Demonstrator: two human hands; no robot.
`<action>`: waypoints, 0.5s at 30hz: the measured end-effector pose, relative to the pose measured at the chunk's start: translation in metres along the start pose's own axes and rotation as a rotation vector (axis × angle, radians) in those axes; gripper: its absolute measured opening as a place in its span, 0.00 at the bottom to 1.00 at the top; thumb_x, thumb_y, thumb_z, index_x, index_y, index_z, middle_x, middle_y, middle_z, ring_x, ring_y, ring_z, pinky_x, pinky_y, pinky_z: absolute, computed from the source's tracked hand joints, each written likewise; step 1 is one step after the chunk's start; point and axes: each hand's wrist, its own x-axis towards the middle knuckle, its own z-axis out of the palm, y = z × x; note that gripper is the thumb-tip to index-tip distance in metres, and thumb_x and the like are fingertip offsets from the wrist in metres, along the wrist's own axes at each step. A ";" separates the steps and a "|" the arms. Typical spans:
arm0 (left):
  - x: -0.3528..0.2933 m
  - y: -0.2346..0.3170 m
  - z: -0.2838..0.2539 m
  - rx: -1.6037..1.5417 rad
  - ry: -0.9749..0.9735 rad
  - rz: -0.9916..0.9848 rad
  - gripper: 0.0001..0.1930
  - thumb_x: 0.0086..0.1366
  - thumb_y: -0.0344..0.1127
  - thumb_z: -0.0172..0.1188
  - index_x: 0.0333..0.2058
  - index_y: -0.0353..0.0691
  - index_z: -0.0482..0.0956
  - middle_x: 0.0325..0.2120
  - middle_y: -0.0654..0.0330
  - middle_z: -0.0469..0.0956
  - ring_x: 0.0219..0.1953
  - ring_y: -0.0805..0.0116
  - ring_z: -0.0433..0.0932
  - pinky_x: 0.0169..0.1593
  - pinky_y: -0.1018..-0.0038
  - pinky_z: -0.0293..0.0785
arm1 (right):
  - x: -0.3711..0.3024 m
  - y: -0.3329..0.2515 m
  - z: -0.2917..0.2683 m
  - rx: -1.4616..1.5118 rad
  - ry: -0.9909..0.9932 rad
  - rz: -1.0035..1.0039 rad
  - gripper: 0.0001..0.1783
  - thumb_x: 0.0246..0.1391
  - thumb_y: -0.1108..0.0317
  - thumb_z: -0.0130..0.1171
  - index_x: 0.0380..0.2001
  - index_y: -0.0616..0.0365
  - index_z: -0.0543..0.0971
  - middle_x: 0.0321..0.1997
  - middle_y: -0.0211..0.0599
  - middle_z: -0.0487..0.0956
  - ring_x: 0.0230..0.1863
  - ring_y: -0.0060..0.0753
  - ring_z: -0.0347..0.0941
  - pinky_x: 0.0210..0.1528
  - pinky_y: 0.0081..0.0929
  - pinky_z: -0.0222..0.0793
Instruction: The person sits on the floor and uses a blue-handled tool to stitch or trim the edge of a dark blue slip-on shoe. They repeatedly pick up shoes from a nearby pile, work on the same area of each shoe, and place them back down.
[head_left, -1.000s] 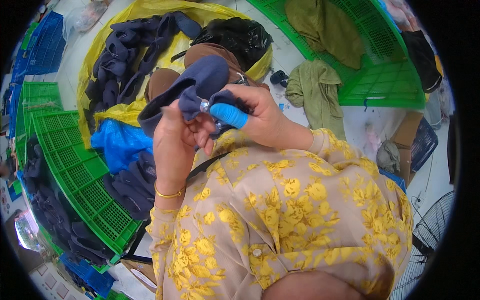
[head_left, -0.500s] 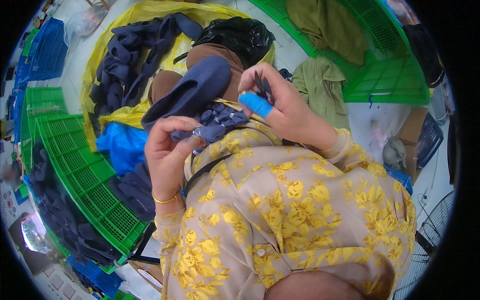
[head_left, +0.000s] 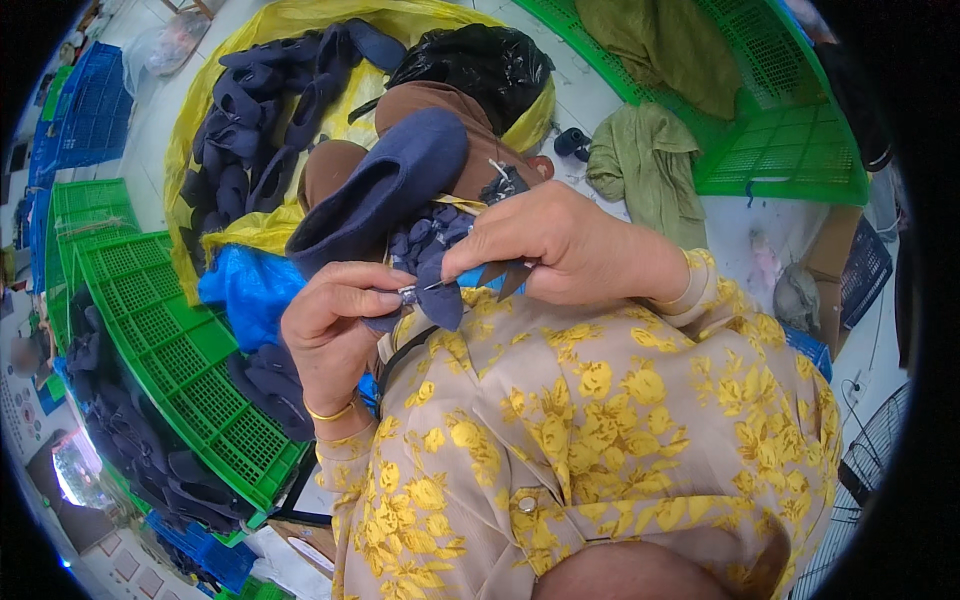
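Note:
My left hand (head_left: 335, 315) is closed, thumb and forefinger pinching a navy fabric bow (head_left: 440, 303) with a small shiny piece at its middle. My right hand (head_left: 580, 245) meets it from the right, fingertips pinched on a thin needle (head_left: 431, 287) at the bow. Dark thread snips (head_left: 512, 279) are tucked in that same hand, below blue tape wrapped round a digit. Just beyond, a pile of small navy bows (head_left: 432, 232) lies in my lap. A navy slip-on shoe (head_left: 385, 190) rests across my knees, its opening facing up.
Ahead, a yellow bag (head_left: 190, 150) holds several navy shoes, with a black plastic bag (head_left: 480, 75) beside it. Green crates (head_left: 190, 350) stand at left and far right. Olive cloth (head_left: 645, 165) and a dark thread spool (head_left: 570, 142) lie to the right; a fan guard (head_left: 870, 450) is lower right.
My right hand has come down and left to the bow, turning over so the snips point downward. The bow in my left hand now shows more of its loop.

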 end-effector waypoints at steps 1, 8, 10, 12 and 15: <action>0.000 -0.001 0.000 -0.006 0.000 -0.004 0.10 0.44 0.13 0.61 0.27 0.31 0.80 0.35 0.49 0.81 0.38 0.64 0.80 0.43 0.74 0.76 | 0.000 -0.001 0.000 -0.004 0.001 -0.012 0.20 0.38 0.83 0.55 0.40 0.59 0.80 0.35 0.43 0.81 0.36 0.45 0.78 0.39 0.32 0.73; 0.000 -0.003 0.000 -0.022 0.003 -0.034 0.09 0.44 0.13 0.61 0.26 0.32 0.80 0.34 0.50 0.82 0.38 0.64 0.80 0.42 0.75 0.76 | -0.001 0.008 0.007 -0.067 0.059 -0.129 0.28 0.30 0.84 0.54 0.42 0.57 0.80 0.29 0.40 0.78 0.30 0.46 0.76 0.30 0.32 0.71; 0.000 -0.004 0.000 -0.011 -0.002 -0.027 0.09 0.44 0.14 0.61 0.25 0.33 0.80 0.34 0.50 0.82 0.38 0.64 0.80 0.42 0.75 0.75 | 0.000 0.005 0.005 -0.084 0.033 -0.106 0.28 0.30 0.84 0.55 0.42 0.57 0.80 0.28 0.40 0.78 0.29 0.47 0.75 0.30 0.33 0.70; 0.000 -0.005 0.000 -0.008 -0.005 -0.015 0.09 0.44 0.14 0.61 0.25 0.33 0.80 0.34 0.50 0.82 0.37 0.64 0.81 0.42 0.75 0.75 | 0.000 0.004 0.005 -0.096 0.025 -0.102 0.28 0.30 0.84 0.55 0.42 0.57 0.80 0.27 0.40 0.78 0.29 0.47 0.75 0.29 0.33 0.70; -0.002 -0.008 -0.001 -0.046 0.012 -0.010 0.09 0.44 0.14 0.62 0.25 0.33 0.80 0.33 0.50 0.82 0.37 0.64 0.81 0.42 0.75 0.75 | 0.000 0.006 0.006 -0.100 0.028 -0.113 0.28 0.30 0.84 0.55 0.42 0.58 0.80 0.27 0.40 0.78 0.29 0.47 0.75 0.29 0.33 0.70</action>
